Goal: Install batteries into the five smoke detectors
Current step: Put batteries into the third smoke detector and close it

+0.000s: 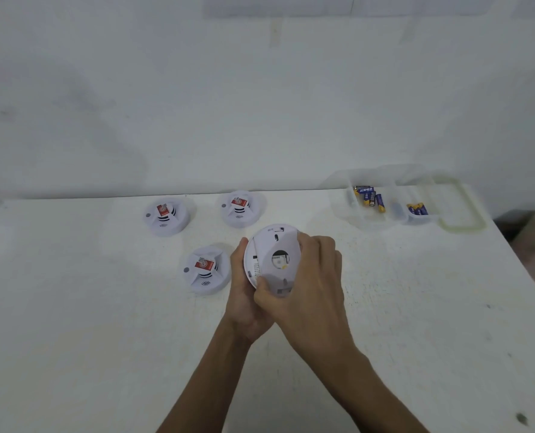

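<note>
Above the bench [103,339], the left hand [244,296] and right hand [314,276] hold a white smoke detector [274,245], each grip curled around its rim; its back, with a round opening, faces up.

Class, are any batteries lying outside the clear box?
No, the visible batteries all lie inside the clear box on the table.

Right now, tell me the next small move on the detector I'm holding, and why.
Probably twist the back plate loose: the left hand cups the smoke detector back-up, the right hand grips its back plate, which looks closed, with no battery bay showing. The batteries lie untouched in the clear box.
</note>
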`<state>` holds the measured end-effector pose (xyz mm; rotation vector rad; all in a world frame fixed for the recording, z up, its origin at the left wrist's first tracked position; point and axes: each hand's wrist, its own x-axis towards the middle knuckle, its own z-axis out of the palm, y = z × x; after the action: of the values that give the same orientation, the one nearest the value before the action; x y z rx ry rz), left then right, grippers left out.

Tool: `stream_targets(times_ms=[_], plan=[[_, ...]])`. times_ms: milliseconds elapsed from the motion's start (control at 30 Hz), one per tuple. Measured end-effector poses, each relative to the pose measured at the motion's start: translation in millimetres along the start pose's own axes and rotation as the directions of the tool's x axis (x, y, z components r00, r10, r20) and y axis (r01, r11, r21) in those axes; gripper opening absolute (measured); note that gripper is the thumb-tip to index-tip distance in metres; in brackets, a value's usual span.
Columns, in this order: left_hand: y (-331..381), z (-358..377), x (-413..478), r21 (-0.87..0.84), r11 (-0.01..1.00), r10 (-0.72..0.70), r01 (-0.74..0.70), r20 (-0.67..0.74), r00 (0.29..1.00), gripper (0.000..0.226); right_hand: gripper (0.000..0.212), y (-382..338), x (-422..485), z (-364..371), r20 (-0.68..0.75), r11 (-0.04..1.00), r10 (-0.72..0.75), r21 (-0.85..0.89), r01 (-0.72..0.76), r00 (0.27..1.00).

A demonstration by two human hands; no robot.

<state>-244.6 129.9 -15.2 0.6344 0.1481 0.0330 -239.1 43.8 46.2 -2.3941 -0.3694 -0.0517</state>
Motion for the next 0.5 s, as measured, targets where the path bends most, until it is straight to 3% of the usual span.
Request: stream_targets(times_ms=[167,333,500], plan=[[5.6,-9.1,-0.4,0.010,1.000,0.005,-0.005,-0.021,1.000,0.067,0.077,0.6,4.3,1.1,0.088,0.999,-0.020,0.039,0.017,0.996],[3.4,-15.4,2.8,-0.037,0.999,-0.016,0.015,-0.022,1.000,0.069,0.078,0.1,6.4,4.0,0.045,0.996,-0.063,0.062,0.060,0.997],[2.3,-10.6,6.5,0.011,0.999,-0.036,0.037,-0.051,0.998,0.054,0.075,3.8,5.4,-8.4,0.061,0.998,-0.067,0.025,0.066,0.996]])
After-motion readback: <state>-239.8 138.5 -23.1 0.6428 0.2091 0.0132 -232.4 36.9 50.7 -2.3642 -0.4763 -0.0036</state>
